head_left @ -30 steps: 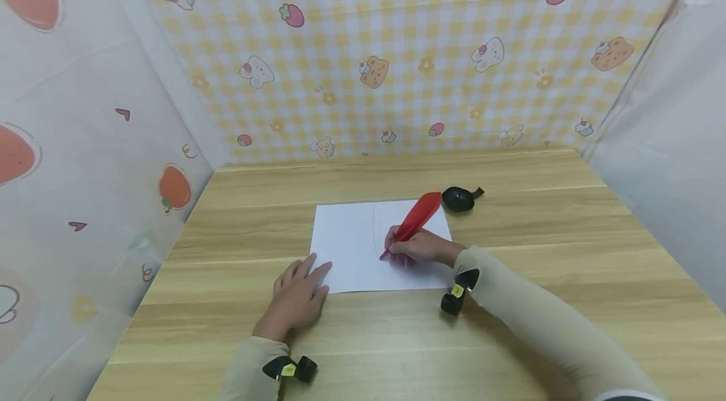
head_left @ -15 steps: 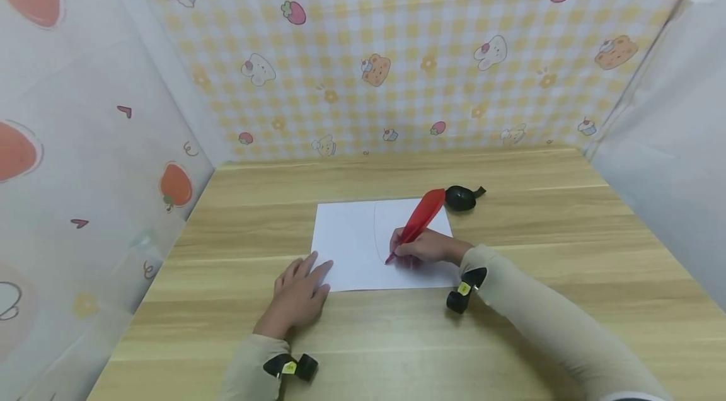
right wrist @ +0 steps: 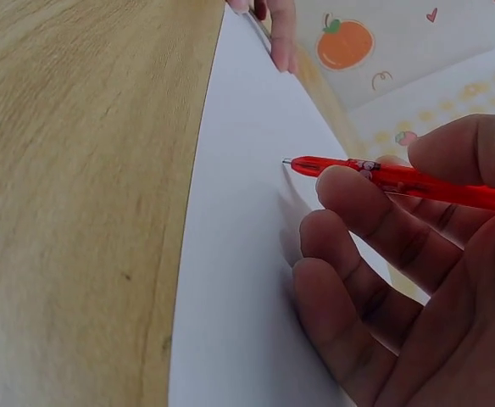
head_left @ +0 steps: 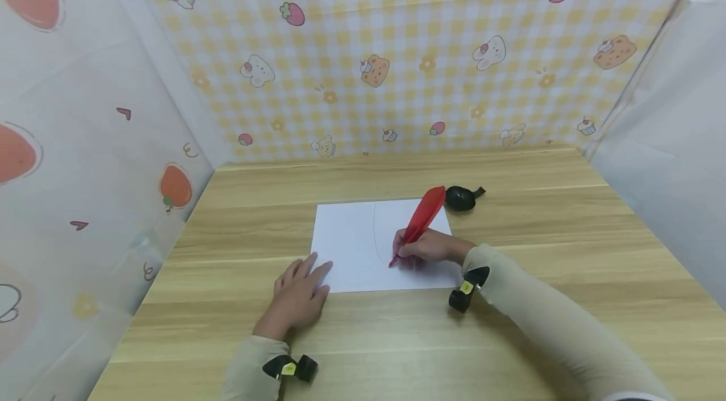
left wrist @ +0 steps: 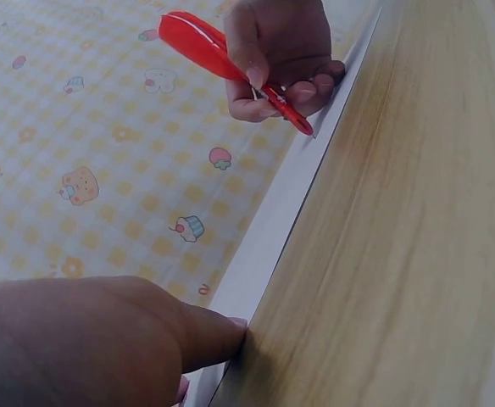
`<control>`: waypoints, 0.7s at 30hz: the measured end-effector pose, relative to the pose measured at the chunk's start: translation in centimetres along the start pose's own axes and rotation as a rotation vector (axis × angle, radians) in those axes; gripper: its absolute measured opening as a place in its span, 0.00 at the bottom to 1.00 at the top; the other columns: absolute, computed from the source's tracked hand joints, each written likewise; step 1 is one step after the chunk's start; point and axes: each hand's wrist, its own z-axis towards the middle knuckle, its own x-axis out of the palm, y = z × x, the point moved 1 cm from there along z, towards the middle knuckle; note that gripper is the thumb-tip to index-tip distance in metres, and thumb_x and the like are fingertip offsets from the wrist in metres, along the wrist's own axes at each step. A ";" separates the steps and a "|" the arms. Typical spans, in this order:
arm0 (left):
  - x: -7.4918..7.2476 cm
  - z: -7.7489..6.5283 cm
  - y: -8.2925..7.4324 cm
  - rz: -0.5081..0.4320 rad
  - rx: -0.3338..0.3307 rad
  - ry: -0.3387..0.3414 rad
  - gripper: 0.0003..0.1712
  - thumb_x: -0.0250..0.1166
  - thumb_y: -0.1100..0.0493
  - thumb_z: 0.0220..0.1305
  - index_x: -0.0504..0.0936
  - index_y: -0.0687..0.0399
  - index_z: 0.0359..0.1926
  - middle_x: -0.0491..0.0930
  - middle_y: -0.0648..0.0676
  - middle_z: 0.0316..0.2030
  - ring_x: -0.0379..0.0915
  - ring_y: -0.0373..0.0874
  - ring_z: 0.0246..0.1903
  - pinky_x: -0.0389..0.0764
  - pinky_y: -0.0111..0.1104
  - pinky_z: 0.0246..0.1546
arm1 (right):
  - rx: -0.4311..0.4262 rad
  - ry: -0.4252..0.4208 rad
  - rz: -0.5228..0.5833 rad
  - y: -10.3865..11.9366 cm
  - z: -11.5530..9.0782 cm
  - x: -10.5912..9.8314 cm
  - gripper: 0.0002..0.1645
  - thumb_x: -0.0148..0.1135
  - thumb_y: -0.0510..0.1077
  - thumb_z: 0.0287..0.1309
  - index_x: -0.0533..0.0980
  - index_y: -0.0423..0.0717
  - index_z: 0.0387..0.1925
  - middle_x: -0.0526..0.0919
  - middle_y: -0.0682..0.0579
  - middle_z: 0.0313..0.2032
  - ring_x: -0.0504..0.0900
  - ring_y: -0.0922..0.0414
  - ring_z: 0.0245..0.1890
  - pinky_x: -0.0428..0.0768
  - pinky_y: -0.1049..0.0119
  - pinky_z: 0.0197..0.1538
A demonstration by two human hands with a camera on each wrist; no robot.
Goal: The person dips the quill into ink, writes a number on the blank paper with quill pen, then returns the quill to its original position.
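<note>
A sheet of white paper (head_left: 346, 237) lies on the wooden table, with a thin curved line drawn down its middle. My right hand (head_left: 428, 245) pinches a red feather pen (head_left: 424, 215) between thumb and fingers, its tip on the paper at the line's lower end. In the right wrist view the pen's red barrel (right wrist: 434, 185) and metal point show clearly, with the other fingers curled below. My left hand (head_left: 297, 295) rests with spread fingers on the paper's lower left corner; the left wrist view shows its thumb (left wrist: 214, 337) on the paper's edge.
A black rounded object with a short tail (head_left: 460, 198) lies just beyond the paper's far right corner. The wooden table (head_left: 244, 212) meets a yellow checked cloth (head_left: 420, 98) at its back. Printed white cloth (head_left: 102, 161) hangs at the left.
The right hand has moved the pen a little to the right and toward me, and the curved line has grown longer at its lower end. The left hand has stayed in place.
</note>
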 end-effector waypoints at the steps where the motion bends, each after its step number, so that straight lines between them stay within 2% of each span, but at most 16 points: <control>1: 0.0 0.0 0.0 0.000 0.000 0.000 0.27 0.55 0.53 0.71 0.68 0.48 0.69 0.52 0.61 0.73 0.43 0.64 0.70 0.48 0.63 0.62 | 0.003 0.003 0.000 0.0 -0.1 -0.1 0.06 0.55 0.38 0.61 0.77 0.42 0.39 0.81 0.46 0.29 0.76 0.54 0.27 0.74 0.65 0.30; 8: 0.1 -0.1 0.0 -0.003 0.006 0.000 0.27 0.56 0.53 0.71 0.68 0.48 0.69 0.52 0.61 0.73 0.43 0.64 0.70 0.48 0.63 0.62 | -0.017 0.019 0.003 -0.3 -0.3 -0.4 0.06 0.54 0.39 0.61 0.76 0.43 0.38 0.81 0.48 0.27 0.77 0.56 0.26 0.75 0.67 0.29; 13: 0.0 -0.1 0.0 -0.007 0.004 -0.002 0.27 0.56 0.54 0.71 0.68 0.48 0.69 0.52 0.61 0.73 0.43 0.64 0.70 0.48 0.63 0.62 | 0.017 0.003 0.018 0.0 -0.5 -0.6 0.07 0.56 0.39 0.61 0.77 0.41 0.39 0.82 0.46 0.28 0.77 0.54 0.27 0.75 0.65 0.30; 21: 0.0 -0.1 0.0 -0.001 0.002 -0.005 0.27 0.56 0.53 0.70 0.68 0.48 0.69 0.53 0.61 0.73 0.44 0.64 0.70 0.49 0.62 0.62 | 0.025 0.009 0.022 0.0 -0.6 -1.0 0.07 0.55 0.39 0.61 0.77 0.40 0.39 0.83 0.44 0.29 0.79 0.53 0.28 0.76 0.64 0.31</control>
